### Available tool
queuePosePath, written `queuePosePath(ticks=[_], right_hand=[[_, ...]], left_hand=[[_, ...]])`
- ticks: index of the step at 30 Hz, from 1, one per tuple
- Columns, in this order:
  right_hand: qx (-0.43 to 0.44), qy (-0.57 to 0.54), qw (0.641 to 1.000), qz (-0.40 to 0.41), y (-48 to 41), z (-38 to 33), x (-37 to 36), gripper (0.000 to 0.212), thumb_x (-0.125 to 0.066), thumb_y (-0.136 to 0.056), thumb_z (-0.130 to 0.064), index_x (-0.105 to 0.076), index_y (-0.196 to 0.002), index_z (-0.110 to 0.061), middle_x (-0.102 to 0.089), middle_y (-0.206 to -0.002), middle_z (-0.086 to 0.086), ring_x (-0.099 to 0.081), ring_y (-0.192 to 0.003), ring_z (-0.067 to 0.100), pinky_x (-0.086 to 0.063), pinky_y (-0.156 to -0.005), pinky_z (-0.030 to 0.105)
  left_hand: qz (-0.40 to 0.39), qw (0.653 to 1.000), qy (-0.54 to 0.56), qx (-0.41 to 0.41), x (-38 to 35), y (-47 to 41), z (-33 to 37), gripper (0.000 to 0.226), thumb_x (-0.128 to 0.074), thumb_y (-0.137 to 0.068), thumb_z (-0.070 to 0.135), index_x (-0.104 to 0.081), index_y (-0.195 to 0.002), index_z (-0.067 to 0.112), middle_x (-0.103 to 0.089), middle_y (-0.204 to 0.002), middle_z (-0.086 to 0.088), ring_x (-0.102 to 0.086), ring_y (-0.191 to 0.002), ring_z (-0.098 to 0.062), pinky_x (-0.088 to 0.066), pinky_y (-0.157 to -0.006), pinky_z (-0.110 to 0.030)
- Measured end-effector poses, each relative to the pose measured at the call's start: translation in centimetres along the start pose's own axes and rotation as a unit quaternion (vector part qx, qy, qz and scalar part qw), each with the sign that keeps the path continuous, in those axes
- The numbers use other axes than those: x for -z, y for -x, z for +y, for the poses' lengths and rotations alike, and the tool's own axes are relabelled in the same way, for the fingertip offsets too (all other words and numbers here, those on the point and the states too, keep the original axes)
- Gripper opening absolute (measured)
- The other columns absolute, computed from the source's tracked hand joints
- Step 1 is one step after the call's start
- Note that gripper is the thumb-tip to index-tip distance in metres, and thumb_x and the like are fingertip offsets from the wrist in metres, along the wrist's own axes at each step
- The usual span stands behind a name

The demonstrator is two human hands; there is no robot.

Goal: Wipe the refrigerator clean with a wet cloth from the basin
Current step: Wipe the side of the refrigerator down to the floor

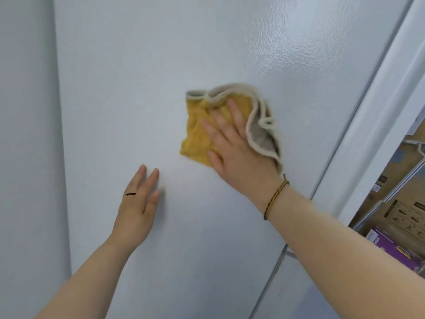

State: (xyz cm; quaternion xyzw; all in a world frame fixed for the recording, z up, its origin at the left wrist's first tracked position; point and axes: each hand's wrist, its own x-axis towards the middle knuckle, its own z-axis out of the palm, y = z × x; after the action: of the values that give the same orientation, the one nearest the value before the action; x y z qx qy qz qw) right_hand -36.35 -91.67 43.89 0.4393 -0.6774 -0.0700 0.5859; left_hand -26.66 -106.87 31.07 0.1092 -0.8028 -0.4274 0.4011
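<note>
The right hand presses flat, fingers straight, on the yellow cloth; the left hand, released, rests flat on the refrigerator panel below and left of the cloth. Best to keep even palm pressure in overlapping strokes. The crumpled cloth's long axis runs roughly up the panel, its grey edge folded rightward.

Both forearms are bare – no sleeves reach into view. The left hand carries a thin black band on one finger, near its base. The right hand wears a slim braided cord bracelet at the wrist – dark strands mixed with yellow-brown ones, with a small knotted end.
</note>
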Motion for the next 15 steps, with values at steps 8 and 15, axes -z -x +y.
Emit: queuePosePath(ticks=[8, 15], right_hand=[[0.041, 0.009, 0.997, -0.07, 3.4, -5.2, -1.3, 0.05, -0.062, -0.075, -0.022, -0.059, -0.124, -0.014, -0.054, -0.133, 0.006, -0.037, -0.129, 0.033, -0.021, -0.111, 0.05], [0.121, -0.066, 0.989, -0.055, 3.5, 2.7, 0.8, 0.05, -0.04, -0.081, -0.028, -0.038, -0.128, -0.012, -0.053, -0.132, 0.016, -0.033, -0.129, 0.041, -0.029, -0.094, 0.064]], left_hand=[[-0.014, 1.0, 0.023, 0.015, 0.0, 0.2, 0.3, 0.045, -0.035, -0.096, 0.021, -0.027, -0.139, 0.029, -0.004, -0.138, 0.025, -0.003, -0.129, 0.01, -0.007, -0.105, -0.017], [-0.074, 0.997, -0.015, 0.009, 1.1, 0.3, 0.4, 0.051, -0.04, -0.094, 0.027, -0.021, -0.141, 0.031, -0.001, -0.14, 0.025, 0.0, -0.13, 0.01, -0.009, -0.108, -0.019]])
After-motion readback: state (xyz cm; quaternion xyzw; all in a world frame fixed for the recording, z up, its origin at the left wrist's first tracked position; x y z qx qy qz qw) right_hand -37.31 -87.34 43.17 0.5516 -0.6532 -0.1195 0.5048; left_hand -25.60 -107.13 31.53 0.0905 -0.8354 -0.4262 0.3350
